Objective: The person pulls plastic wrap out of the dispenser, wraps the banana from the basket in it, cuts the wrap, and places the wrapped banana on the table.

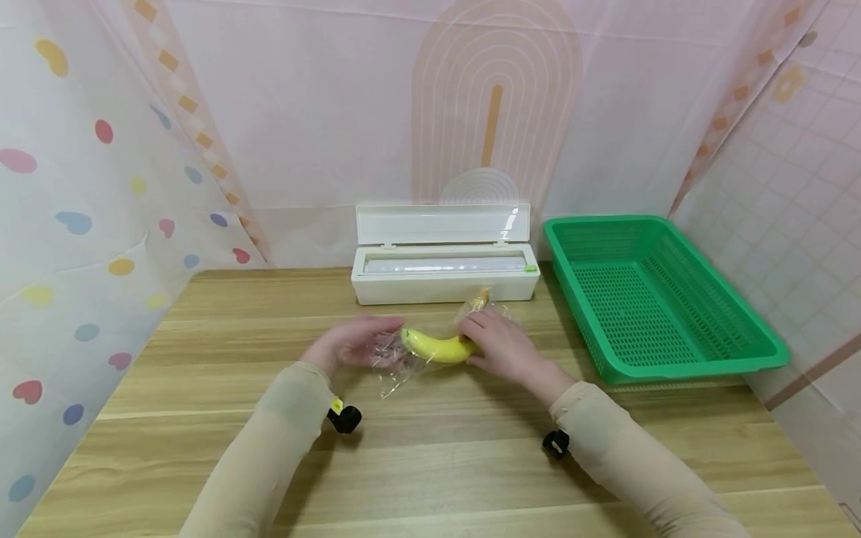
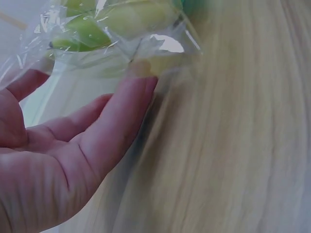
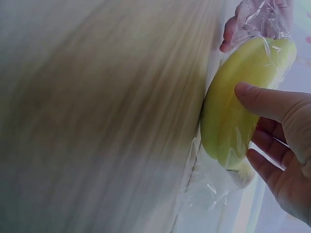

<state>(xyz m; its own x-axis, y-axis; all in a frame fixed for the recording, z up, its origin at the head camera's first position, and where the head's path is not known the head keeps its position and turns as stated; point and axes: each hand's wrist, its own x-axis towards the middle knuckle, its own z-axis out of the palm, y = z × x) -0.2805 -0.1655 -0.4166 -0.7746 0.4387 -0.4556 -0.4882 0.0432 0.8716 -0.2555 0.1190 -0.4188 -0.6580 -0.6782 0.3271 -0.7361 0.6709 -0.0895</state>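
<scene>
A small bunch of yellow bananas [image 1: 437,349] with greenish tips lies over the table, wrapped in clear plastic film [image 1: 397,373]. My right hand [image 1: 499,345] grips the bunch near its stem end. In the right wrist view its thumb [image 3: 255,97] presses on the near side, with the fingers around the other side. My left hand [image 1: 359,340] is at the tip end, where loose film hangs past the bananas. In the left wrist view its fingers [image 2: 119,121] are extended and spread, touching the film from below.
Behind the hands stands a white cling film dispenser [image 1: 447,288], its lid [image 1: 444,224] raised and a roll [image 1: 444,264] inside. A green plastic basket [image 1: 696,371] sits at the right. Patterned cloth [image 1: 303,112] hangs behind the wooden table [image 1: 430,463].
</scene>
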